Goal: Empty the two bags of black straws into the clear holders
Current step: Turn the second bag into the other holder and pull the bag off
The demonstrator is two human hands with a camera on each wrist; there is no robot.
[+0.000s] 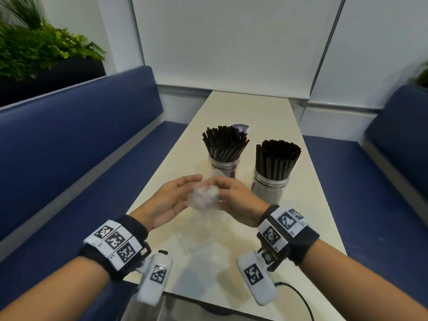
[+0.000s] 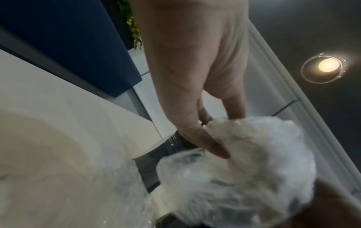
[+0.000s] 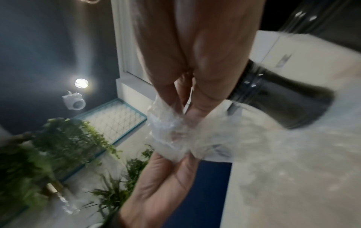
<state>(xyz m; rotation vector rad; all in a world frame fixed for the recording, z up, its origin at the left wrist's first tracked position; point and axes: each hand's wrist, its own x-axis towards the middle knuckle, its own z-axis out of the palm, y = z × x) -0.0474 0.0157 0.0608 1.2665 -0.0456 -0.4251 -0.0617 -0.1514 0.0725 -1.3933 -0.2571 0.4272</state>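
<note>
A: Above the pale narrow bench (image 1: 266, 107), both hands squeeze a crumpled clear plastic bag (image 1: 205, 198): left hand (image 1: 172, 200) cupped under it, right hand (image 1: 234, 195) pinching its top.

B: And the black straws (image 1: 223, 142)?

A: Standing in the two clear round holders (image 1: 269, 181) just beyond. A careless elbow or sweep of the wad could likely tip one.

B: Another loose bag (image 1: 201, 237) lies below.
</note>
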